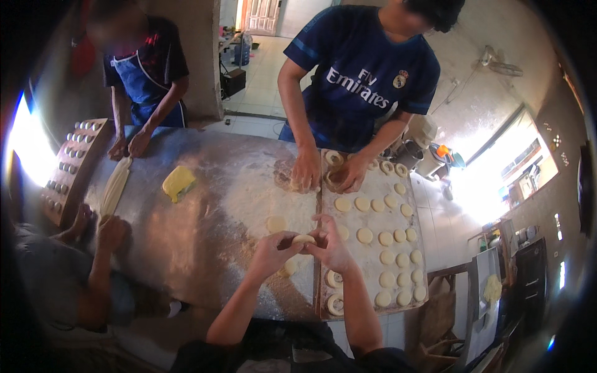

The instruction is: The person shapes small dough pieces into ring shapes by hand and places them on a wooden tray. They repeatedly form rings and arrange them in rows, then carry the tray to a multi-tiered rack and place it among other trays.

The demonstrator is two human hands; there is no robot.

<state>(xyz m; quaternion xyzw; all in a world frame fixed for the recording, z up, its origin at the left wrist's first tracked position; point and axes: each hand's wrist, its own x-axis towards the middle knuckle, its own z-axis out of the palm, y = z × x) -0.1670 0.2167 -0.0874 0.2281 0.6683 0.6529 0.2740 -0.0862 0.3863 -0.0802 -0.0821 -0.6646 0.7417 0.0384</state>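
Note:
Between my left hand (272, 253) and my right hand (331, 248) is a small pale dough piece (303, 239), curved on top and pinched by the fingers of both hands. It is held above the floured metal table (205, 230), near the board's left edge. A flattened dough round (276, 224) lies on the flour just beyond my left hand, and another dough piece (287, 269) lies beside my left wrist. To the right, a floured board (367, 221) carries many dough rounds in rows. Some dough rings (334, 304) sit along its near left corner and far edge.
Across the table a co-worker in a blue jersey (367, 68) works at dough with both hands. On the left, two people handle a long dough strip (116, 188). A yellow block (179, 183) sits mid-table. A tray of dough pieces (73, 163) stands far left, a wooden chair (438, 317) lower right.

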